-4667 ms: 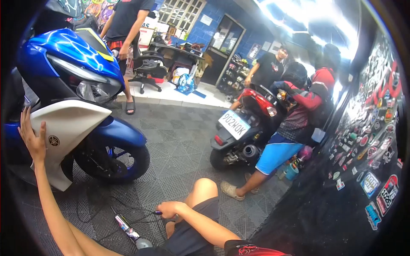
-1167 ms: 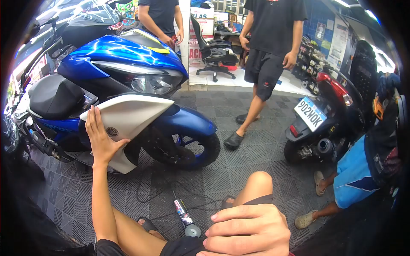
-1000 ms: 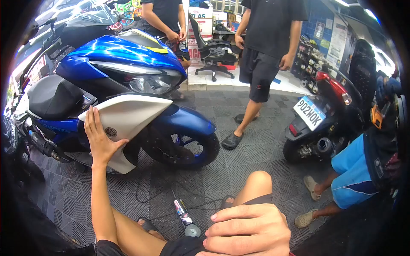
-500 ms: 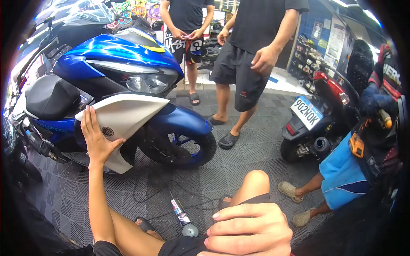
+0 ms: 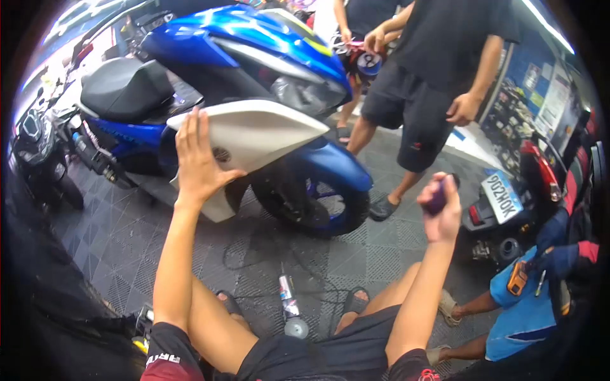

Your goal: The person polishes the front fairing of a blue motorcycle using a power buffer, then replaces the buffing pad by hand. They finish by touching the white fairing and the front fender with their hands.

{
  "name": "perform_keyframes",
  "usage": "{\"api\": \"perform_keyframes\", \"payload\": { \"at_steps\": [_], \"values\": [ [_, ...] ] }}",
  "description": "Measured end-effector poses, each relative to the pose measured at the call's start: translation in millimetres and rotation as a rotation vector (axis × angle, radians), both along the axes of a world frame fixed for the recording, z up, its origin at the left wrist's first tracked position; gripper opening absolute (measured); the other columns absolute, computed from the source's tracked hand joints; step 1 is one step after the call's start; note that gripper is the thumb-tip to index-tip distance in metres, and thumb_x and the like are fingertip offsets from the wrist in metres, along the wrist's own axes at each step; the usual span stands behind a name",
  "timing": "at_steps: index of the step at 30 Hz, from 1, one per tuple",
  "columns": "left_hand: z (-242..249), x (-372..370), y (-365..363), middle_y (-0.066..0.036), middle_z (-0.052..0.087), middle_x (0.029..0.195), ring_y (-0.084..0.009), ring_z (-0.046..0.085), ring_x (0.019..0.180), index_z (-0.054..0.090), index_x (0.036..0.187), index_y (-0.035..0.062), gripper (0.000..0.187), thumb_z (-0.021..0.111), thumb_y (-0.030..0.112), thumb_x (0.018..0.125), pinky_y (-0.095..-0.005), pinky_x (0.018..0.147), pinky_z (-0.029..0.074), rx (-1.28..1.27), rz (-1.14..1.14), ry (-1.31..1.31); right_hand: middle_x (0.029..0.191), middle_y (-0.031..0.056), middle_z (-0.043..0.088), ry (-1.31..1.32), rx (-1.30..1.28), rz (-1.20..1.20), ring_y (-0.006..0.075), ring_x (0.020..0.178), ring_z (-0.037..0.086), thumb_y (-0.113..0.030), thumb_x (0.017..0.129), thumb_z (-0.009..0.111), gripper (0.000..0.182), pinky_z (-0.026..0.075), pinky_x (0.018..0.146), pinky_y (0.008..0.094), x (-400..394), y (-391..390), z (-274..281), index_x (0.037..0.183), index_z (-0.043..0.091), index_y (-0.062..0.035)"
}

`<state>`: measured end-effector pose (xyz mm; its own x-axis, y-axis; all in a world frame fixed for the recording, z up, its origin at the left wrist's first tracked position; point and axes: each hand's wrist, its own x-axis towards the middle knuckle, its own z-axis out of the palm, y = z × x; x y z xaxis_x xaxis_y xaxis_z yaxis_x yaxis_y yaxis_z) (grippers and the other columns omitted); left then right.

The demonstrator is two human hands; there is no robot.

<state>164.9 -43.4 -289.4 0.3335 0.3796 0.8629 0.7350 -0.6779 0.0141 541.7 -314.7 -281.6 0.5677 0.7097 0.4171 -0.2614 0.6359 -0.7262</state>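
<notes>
My left hand lies flat with its fingers apart on the off-white side fairing panel, near the panel's round emblem. The panel sits along the front flank of a blue scooter, just above the blue front fender. Raised to the right of the front wheel, my right hand is closed around a small dark purple object. Its exact kind is hidden by my fingers and by blur.
A corded power tool with a round disc lies on the tiled floor between my feet. Two people in dark clothes stand behind the scooter. At right, near a scooter's licence plate, is a person in blue shorts.
My right hand has gone up and forward from near my lap, and a dark purple object now shows in it. My left hand stays on the panel. The view has shifted.
</notes>
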Motion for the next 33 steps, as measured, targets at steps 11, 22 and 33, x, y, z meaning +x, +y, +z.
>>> {"api": "perform_keyframes", "payload": {
  "at_steps": [11, 22, 33],
  "values": [
    [-3, -3, 13, -0.019, 0.03, 0.156, -0.0372, 0.027, 0.145, 0.028, 0.153, 0.0023, 0.131, 0.086, 0.064, 0.054, -0.0486, 0.12, 0.019, 0.076, -0.073, -0.065, 0.086, 0.0019, 0.057, 0.367, 0.056, 0.034, 0.0126, 0.074, 0.055, -0.026, 0.1, 0.062, 0.024, 0.048, 0.071, 0.0294, 50, 8, -38, 0.11, 0.059, -0.004],
    [-31, 7, 37, -0.026, 0.01, 0.162, -0.0424, 0.007, 0.152, 0.011, 0.157, -0.0015, 0.103, 0.058, 0.061, 0.09, -0.057, 0.121, 0.003, 0.066, -0.02, -0.134, 0.086, 0.002, 0.057, 0.39, 0.035, 0.048, 0.0133, 0.073, 0.056, -0.026, 0.1, 0.06, 0.024, 0.051, 0.07, 0.0312, 65, -5, -42, 0.111, 0.059, -0.0046],
    [-41, 34, -23, -0.034, 0.003, 0.161, -0.0501, 0.0, 0.15, 0.009, 0.157, -0.0035, 0.106, 0.059, 0.061, 0.088, -0.0578, 0.121, 0.004, -0.058, -0.014, 0.062, 0.085, 0.0013, 0.057, 0.324, -0.004, 0.037, 0.0124, 0.073, 0.054, -0.026, 0.099, 0.062, 0.024, 0.05, 0.07, 0.0297, 62, 2, -42, 0.111, 0.061, -0.0048]
  ]
}}
